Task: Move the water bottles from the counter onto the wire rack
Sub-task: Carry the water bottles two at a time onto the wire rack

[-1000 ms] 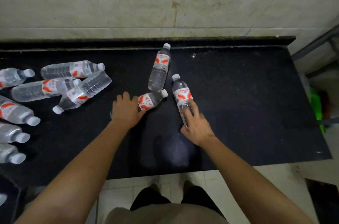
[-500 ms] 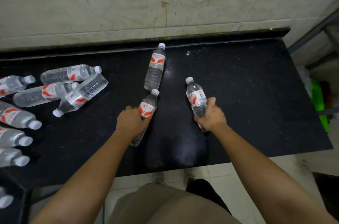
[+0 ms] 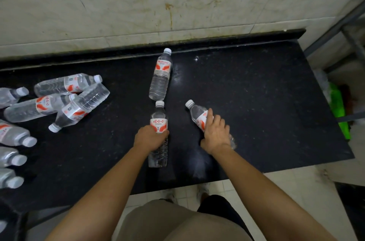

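My left hand (image 3: 149,138) grips a clear water bottle (image 3: 159,120) with a red and white label around its middle, cap pointing away from me. My right hand (image 3: 216,133) grips a second water bottle (image 3: 196,112), its cap tilted up and left. Both bottles are over the black counter (image 3: 256,102). A third bottle (image 3: 161,77) lies on the counter just beyond the left-hand one, cap toward the wall. Several more bottles (image 3: 59,100) lie in a loose pile at the left. A grey metal rack frame (image 3: 347,29) shows at the far right edge.
A stained pale wall (image 3: 158,4) backs the counter. Right of the counter, low down, sits something bright green (image 3: 338,106). White floor tiles (image 3: 296,191) and my legs are below the counter's front edge.
Both hands have closed around their bottles and turned them. The left bottle now points straight away from me; the right bottle has shifted right and tilted.
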### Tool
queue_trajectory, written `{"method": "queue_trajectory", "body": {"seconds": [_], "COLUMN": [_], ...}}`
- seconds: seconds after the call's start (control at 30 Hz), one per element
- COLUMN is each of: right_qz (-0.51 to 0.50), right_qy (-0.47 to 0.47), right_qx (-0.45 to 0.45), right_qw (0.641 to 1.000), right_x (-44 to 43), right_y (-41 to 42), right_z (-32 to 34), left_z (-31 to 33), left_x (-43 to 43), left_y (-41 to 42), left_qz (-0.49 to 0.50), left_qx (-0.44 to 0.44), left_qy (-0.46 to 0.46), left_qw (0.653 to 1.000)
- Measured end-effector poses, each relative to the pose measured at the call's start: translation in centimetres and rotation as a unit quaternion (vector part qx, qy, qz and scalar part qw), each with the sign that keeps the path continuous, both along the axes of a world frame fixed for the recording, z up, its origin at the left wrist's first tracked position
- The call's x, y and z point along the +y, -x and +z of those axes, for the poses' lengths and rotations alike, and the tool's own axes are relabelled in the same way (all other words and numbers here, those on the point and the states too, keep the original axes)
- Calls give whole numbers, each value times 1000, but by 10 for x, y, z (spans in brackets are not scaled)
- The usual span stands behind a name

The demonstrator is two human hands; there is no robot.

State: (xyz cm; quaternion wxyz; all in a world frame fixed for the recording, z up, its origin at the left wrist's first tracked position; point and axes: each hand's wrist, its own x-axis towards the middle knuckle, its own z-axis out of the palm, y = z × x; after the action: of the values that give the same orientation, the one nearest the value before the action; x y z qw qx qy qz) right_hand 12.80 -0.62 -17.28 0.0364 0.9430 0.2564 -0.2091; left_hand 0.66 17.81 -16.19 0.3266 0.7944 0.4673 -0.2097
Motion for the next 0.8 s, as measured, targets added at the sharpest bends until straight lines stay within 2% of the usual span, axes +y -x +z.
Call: {"method": "queue_trajectory", "body": {"seconds": [0.13, 0.23, 0.37, 0.43, 0.57, 0.8], "right_qz": [-47, -107, -190, -233, -284, -313], "right_qy": [5, -34, -20, -41, -178, -415], "right_qx": [-41, -5, 60, 88, 55, -51], "right_qw": [998, 994, 980, 968, 940, 853], "right_x": [-5, -10, -15, -18, -20, -20], "right_y": [-1, 0, -23, -32, -37, -42], "right_z": [-2, 1, 17, 25, 55, 142], "left_z": [-9, -12, -8, -1, 27, 110], "left_x": [-2, -1, -1, -1, 0, 1], "left_y": [5, 7, 8, 9, 3, -45], "left_qz": [28, 55, 95, 102, 99, 117], "left_qx": [-38, -57, -71, -91, -196, -426], "left_qy": [6, 31, 38, 26, -3, 16], "left_qw": [999, 996, 992, 990, 976, 897]}}
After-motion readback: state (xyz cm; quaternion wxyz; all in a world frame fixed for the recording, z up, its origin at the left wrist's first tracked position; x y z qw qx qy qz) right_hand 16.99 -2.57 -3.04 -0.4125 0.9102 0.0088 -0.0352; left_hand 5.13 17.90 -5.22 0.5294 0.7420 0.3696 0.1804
